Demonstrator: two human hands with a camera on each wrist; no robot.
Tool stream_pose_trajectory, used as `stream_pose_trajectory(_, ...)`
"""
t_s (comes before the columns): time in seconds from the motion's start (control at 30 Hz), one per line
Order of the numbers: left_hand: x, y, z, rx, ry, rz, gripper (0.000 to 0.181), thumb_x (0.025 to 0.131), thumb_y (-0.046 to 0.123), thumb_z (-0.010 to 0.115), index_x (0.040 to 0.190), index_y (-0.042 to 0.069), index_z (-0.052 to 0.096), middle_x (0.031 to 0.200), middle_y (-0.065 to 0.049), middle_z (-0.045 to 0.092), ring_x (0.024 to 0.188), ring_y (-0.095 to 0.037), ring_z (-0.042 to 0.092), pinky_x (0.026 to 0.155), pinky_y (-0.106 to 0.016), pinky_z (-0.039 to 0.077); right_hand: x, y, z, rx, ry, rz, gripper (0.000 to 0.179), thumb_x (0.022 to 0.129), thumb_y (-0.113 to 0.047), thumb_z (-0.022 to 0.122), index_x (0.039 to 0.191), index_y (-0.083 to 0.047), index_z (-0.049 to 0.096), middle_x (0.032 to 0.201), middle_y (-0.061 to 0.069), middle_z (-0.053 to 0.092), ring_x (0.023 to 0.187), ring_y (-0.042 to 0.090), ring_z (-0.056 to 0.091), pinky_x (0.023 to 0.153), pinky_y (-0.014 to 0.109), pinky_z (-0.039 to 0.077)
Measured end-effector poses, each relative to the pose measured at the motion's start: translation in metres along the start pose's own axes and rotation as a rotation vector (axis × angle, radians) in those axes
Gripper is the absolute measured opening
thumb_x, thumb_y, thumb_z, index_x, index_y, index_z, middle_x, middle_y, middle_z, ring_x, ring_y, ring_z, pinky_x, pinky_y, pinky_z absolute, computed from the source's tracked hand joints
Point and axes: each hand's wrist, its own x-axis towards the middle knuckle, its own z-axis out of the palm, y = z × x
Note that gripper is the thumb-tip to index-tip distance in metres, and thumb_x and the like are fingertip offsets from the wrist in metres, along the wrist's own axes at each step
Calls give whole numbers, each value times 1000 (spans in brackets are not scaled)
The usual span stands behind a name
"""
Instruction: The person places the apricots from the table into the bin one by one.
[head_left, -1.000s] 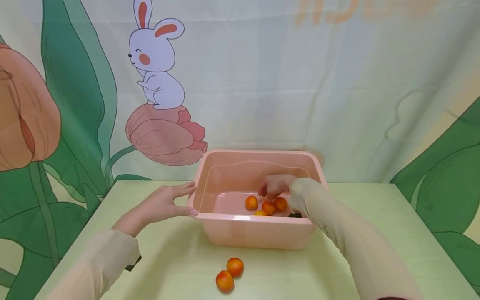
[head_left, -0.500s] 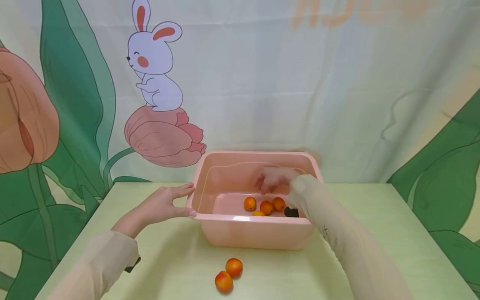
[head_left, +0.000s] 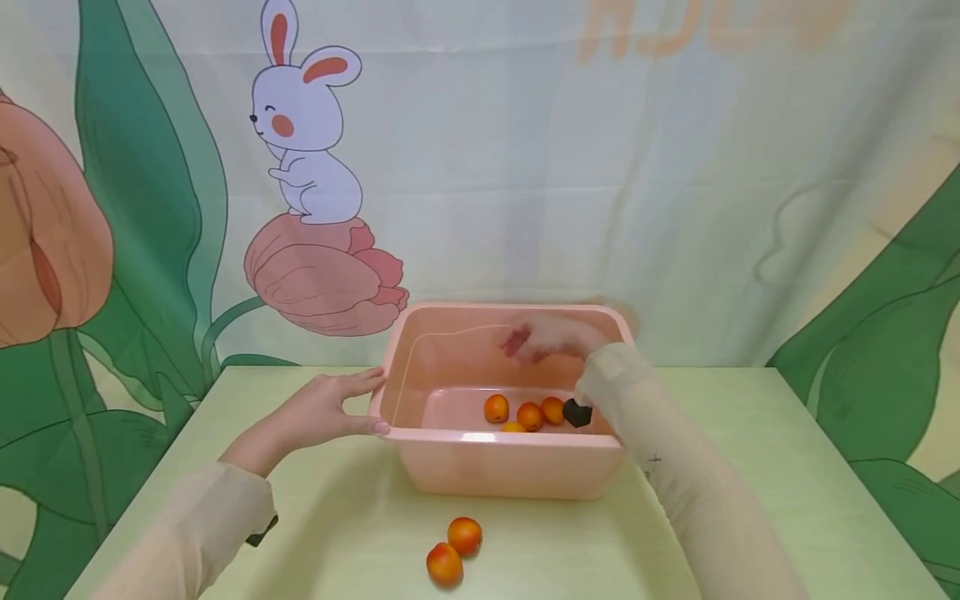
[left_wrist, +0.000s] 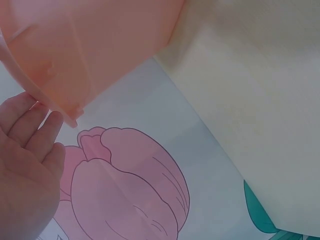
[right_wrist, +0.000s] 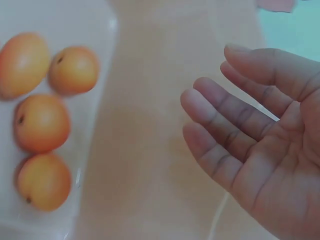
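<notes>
My left hand (head_left: 318, 408) touches the left rim of a pink plastic tub (head_left: 510, 467), thumb and fingers spread; the left wrist view shows its fingertips (left_wrist: 55, 120) against the rim's outer side. Inside the tub, above its floor, my right hand (head_left: 555, 336) holds nothing, and its loosely bent fingers show in the right wrist view. Several orange-red fruits, apricot-like, lie grouped on the tub floor, one of them a rounder fruit (right_wrist: 42, 122). Two more such fruits, a farther one (head_left: 465, 537) and a nearer one (head_left: 445, 565), rest touching on the table before the tub.
The tub stands toward the back of a pale green table (head_left: 352, 517). Behind it hangs a printed cloth (head_left: 525, 167) with a rabbit and flowers. A dark piece (head_left: 577, 412) shows at the right wrist, over the tub.
The right hand has lifted from beside the fruits and moved up toward the tub's back wall, holding nothing. The left hand stays at the rim, and the fruits lie as before.
</notes>
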Motion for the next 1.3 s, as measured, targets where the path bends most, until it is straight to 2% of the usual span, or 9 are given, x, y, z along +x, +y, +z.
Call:
stream_pose_trajectory(0.1,0,0,0,-1,-1,0,88,65,59,65,135,13,37,140,-5,36,128,-31,34,97,-51,37,-5,-5,-3,41,-4,-4,45,80,-16,60,123,-15,48,126,2,49,116,28,44,103,46,31)
stream_pose_trajectory(0.3,0,-1,1,-4,3,6,88,65,59,65,135,13,38,140,-5,36,128,-31,34,96,-51,37,-11,-13,-5,51,-23,-123,45,82,-12,55,126,-8,44,131,10,44,118,29,43,104,46,29)
stream_pose_trajectory(0.5,-1,0,1,-2,-1,6,88,65,59,65,134,13,38,140,-5,36,128,-32,34,96,-52,37,-23,-27,-3,-72,8,-145,41,85,-17,55,125,-10,47,129,10,47,113,25,47,101,46,34)
stream_pose_trajectory(0.7,-2,1,1,-2,2,8,87,66,58,65,134,12,38,140,-6,36,127,-33,34,95,-52,37,-36,-46,-2,-212,92,-217,36,85,-18,57,119,-9,52,119,9,54,104,21,53,94,36,44)
stream_pose_trajectory(1.03,-2,0,0,10,-1,19,87,66,58,65,134,11,38,140,-7,36,127,-33,34,96,-53,36,-78,-60,16,-275,140,-315,28,85,-18,55,113,-16,57,113,-2,57,101,16,53,87,31,47)
stream_pose_trajectory(1.3,0,-3,2,11,2,27,88,65,61,64,134,12,38,140,-6,36,128,-33,34,96,-54,35,-100,-59,32,-305,178,-407,28,85,-17,58,113,-11,59,110,2,60,98,16,56,90,33,46)
